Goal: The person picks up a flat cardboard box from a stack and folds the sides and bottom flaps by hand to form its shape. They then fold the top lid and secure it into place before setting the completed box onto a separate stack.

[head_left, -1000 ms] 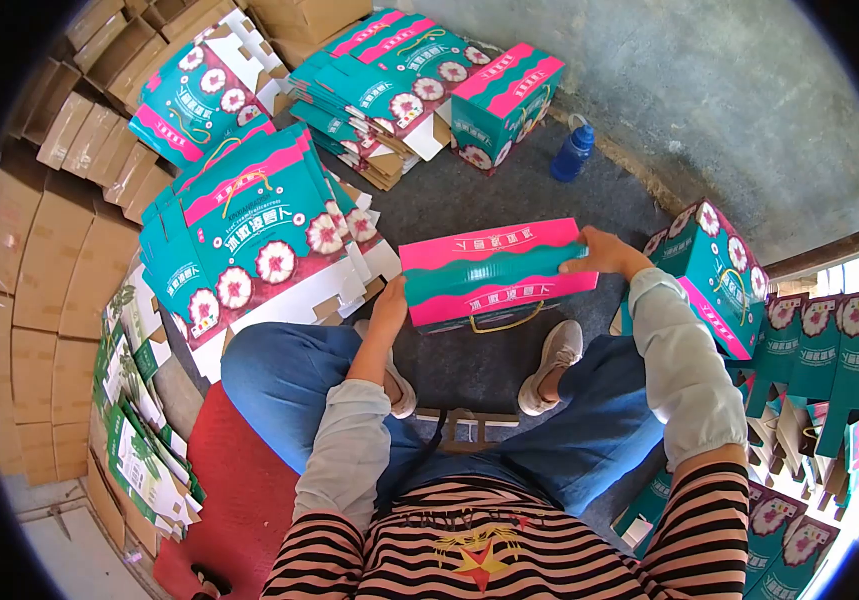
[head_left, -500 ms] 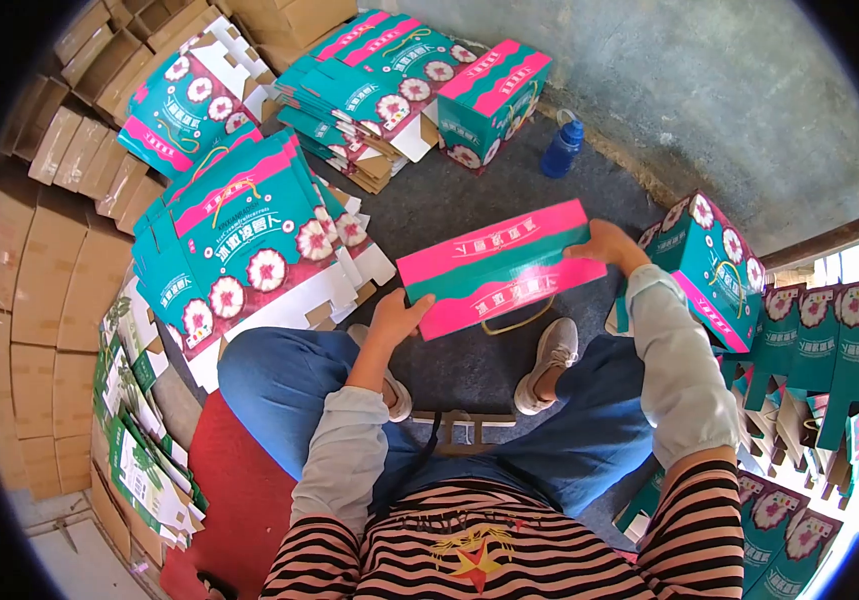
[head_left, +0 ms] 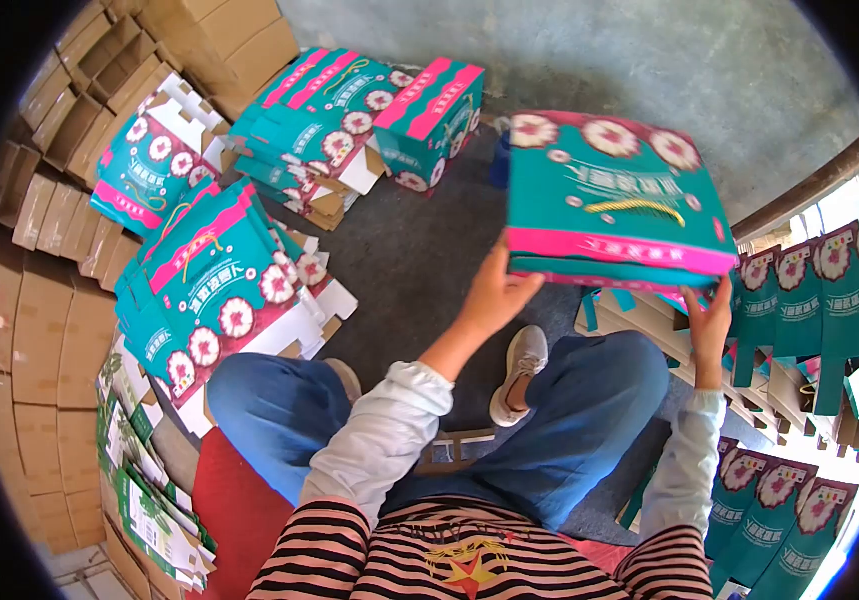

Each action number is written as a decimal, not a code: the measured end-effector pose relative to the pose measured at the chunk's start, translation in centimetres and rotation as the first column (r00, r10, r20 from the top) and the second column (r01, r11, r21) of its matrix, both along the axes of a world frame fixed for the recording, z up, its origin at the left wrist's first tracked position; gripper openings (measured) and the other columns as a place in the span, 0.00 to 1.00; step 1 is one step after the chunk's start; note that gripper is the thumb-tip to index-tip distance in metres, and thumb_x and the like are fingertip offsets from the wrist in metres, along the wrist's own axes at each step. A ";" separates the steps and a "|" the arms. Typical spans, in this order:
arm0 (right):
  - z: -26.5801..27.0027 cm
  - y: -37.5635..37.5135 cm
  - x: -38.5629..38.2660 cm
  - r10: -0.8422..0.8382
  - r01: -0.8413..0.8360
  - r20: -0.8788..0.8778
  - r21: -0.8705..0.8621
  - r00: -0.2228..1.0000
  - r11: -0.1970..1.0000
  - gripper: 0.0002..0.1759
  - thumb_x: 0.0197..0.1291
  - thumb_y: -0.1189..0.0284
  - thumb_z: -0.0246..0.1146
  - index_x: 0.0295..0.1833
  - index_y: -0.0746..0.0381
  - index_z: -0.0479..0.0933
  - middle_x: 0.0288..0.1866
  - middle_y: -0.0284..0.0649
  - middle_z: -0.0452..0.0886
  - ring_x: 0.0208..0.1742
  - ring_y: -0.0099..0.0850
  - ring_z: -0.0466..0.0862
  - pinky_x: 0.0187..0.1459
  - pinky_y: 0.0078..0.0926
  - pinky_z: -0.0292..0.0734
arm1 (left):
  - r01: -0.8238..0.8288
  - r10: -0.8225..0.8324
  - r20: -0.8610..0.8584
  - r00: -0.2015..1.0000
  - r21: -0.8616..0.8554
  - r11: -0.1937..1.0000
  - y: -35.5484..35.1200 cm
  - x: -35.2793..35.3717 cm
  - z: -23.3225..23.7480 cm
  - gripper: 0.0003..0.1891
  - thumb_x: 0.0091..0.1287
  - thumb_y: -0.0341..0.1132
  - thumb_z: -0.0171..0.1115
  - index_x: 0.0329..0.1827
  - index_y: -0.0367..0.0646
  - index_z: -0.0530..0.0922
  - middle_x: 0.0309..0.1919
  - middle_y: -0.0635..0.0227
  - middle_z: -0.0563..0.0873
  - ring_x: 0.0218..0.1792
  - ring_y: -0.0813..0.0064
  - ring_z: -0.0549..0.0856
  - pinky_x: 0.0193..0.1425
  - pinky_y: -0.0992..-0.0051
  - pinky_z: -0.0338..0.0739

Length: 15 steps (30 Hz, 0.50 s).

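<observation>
Off to the right in the head view is a folded carton box, teal with pink bands, printed flowers and a yellow cord handle. My left hand grips its near left corner, thumb along the lower edge. My right hand holds the near right corner from below. The printed face with the cord is turned up towards me. Whatever stands behind the carton is hidden by it.
Flattened teal cartons lie stacked at left, with more cartons behind. A finished carton stands near the wall, beside a partly hidden blue bottle. Upright carton blanks line the right. Brown boxes are piled far left.
Both hands have carried the carton from the middle to the right. It has turned so the flowered face with the cord shows. My view has shifted a little to the right.
</observation>
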State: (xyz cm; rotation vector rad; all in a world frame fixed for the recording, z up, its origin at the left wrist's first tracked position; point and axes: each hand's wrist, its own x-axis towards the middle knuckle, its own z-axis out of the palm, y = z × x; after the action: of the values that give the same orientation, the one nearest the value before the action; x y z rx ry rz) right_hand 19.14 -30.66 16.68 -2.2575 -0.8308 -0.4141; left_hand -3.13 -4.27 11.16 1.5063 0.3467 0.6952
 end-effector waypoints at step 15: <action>-11.6 -18.6 10.0 -0.425 0.435 -0.171 0.023 0.889 0.900 0.42 0.54 0.62 0.70 0.67 0.69 0.58 0.60 0.51 0.70 0.60 0.39 0.72 0.60 0.35 0.67 | 0.385 -0.376 -0.303 0.876 -0.031 0.922 -9.9 16.9 -0.5 0.50 0.56 0.50 0.64 0.74 0.32 0.48 0.68 0.40 0.59 0.70 0.50 0.59 0.72 0.63 0.56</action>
State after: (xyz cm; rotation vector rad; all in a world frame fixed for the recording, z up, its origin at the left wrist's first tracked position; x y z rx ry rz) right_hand 29.16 -49.26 5.06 -2.3753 -0.2217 -0.4404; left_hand 13.79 -14.14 10.66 1.6523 0.2580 0.1528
